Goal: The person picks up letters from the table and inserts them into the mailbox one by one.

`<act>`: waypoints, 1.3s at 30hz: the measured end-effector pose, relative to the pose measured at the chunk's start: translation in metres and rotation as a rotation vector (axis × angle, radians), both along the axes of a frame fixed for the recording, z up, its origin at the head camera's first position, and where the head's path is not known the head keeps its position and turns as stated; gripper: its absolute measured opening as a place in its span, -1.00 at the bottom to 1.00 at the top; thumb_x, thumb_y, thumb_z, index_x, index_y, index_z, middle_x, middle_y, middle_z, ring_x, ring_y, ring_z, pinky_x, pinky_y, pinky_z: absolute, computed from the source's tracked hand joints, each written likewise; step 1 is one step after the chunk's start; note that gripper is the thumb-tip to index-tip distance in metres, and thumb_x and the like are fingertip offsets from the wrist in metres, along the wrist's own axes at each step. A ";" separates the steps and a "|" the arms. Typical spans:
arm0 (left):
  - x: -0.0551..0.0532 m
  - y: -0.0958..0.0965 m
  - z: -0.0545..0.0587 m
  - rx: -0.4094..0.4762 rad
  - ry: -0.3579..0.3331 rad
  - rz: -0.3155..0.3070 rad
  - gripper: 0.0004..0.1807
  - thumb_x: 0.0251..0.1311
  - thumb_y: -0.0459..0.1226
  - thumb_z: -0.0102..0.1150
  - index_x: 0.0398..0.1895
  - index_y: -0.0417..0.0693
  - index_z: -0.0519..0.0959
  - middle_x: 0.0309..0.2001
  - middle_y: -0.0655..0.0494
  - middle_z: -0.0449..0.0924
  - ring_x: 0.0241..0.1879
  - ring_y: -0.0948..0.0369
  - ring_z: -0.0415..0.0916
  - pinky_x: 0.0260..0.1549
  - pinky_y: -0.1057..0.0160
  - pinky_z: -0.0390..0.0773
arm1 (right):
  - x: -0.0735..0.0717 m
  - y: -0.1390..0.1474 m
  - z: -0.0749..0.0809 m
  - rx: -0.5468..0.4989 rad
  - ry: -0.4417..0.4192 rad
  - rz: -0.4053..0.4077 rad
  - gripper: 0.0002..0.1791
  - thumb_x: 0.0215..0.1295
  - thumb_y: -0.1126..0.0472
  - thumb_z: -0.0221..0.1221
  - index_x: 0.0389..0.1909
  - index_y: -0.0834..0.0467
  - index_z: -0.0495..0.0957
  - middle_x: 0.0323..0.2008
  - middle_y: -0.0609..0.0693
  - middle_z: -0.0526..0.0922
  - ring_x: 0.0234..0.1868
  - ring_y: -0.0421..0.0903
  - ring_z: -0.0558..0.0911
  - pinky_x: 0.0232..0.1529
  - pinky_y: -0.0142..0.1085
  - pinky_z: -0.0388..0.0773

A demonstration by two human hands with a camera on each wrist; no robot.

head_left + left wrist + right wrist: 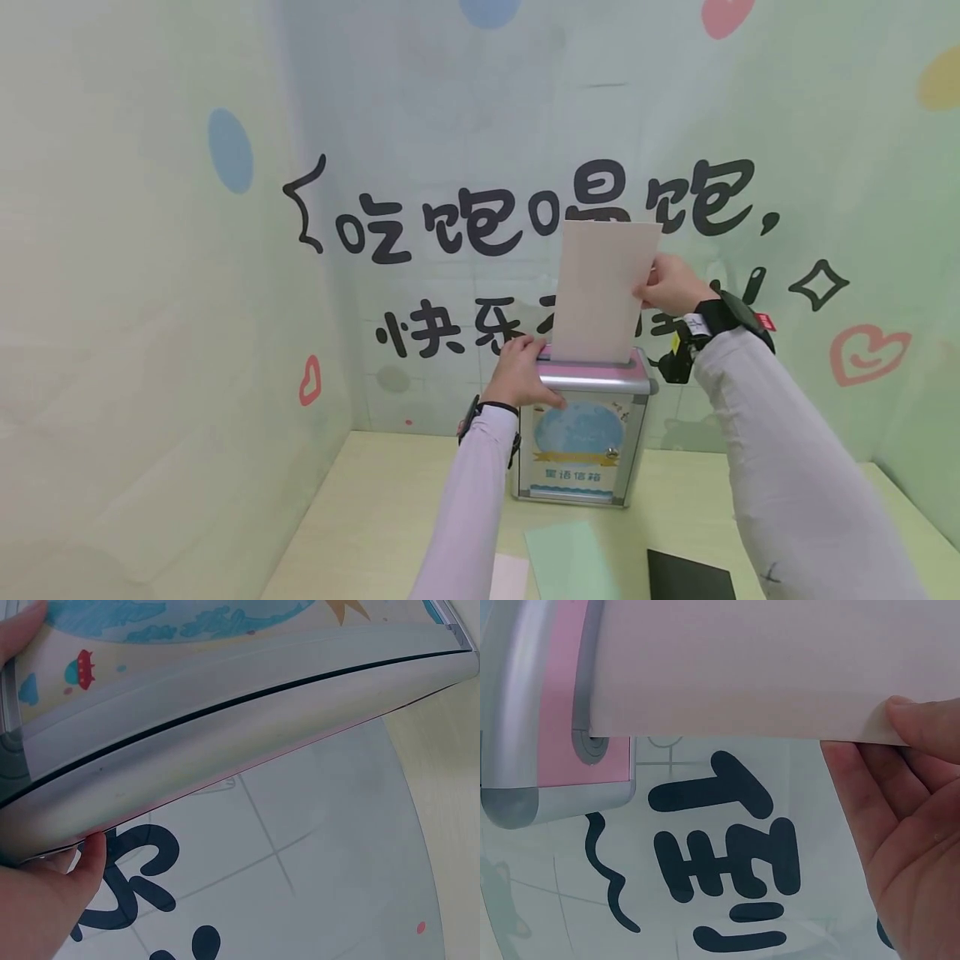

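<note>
A letter box [576, 446] with silver edges, a pink top and a blue planet picture on its front stands upright by the back wall. My left hand [517, 372] grips its top left corner, thumb on the front and fingers over the top. A pale pinkish sheet of paper [603, 287] rises upright from the box top. Its lower end is at the grey-rimmed slot [592, 746] in the right wrist view. My right hand [671, 285] pinches the sheet's right edge near its upper end, thumb [922, 724] on one face and fingers behind.
On the pale wooden table [390, 483], in front of the box, lie a mint green sheet [573, 558], a pale pink sheet [510, 575] and a black flat piece [688, 575]. A printed wall [420, 125] with large black characters stands close behind the box; another wall flanks the left side.
</note>
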State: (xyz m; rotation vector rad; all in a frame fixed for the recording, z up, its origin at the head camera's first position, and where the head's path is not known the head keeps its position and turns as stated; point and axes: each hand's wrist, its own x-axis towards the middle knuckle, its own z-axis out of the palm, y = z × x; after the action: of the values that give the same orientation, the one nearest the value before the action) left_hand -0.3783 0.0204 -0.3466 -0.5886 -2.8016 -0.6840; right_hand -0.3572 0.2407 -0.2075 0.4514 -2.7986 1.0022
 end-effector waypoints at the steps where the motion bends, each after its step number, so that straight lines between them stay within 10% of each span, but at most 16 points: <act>1: 0.000 0.000 0.000 0.001 -0.001 0.001 0.12 -0.45 0.05 0.50 0.32 -0.05 0.20 0.33 -0.03 0.12 0.32 0.04 0.00 0.22 0.12 0.19 | -0.001 0.000 -0.002 -0.003 -0.002 0.000 -0.57 0.24 0.39 -0.04 0.07 0.52 0.16 -0.06 0.49 0.43 -0.17 0.20 0.55 -0.26 -0.21 0.56; 39: -0.001 0.001 0.000 0.022 -0.036 0.026 0.13 -0.48 0.04 0.52 0.33 0.01 0.20 0.34 0.02 0.10 0.33 0.07 -0.02 0.21 0.12 0.20 | -0.014 -0.006 -0.068 0.007 -0.080 -0.021 -0.58 0.19 0.43 -0.01 0.06 0.53 0.23 -0.14 0.45 0.48 -0.18 0.21 0.54 -0.22 -0.11 0.53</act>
State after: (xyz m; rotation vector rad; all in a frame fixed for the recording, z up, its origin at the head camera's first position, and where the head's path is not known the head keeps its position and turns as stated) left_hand -0.3797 0.0216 -0.3466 -0.5396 -2.8257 -0.7264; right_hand -0.3712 0.2352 -0.2755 0.3905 -2.8715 1.0280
